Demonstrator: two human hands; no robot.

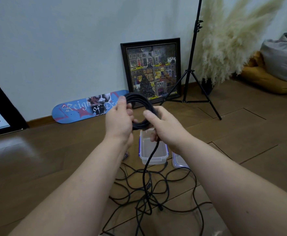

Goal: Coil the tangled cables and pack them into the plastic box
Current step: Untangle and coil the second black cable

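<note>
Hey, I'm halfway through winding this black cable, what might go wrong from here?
1. The tail hanging from your right hand runs into the tangle on the floor; pulling more in may tighten a knot or drag other cables up.
2. The coil is held by your left hand with nothing tying it, so it may spring apart.
3. The tail hangs across the open box and may catch its rim.

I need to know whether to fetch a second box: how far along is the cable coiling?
Partly done. Several loops of black cable are already wound into a coil held by the left hand and right hand, and its tail runs down to the floor. A loose tangle still lies on the wood floor. The plastic box looks empty, its lid lying beside it.
</note>
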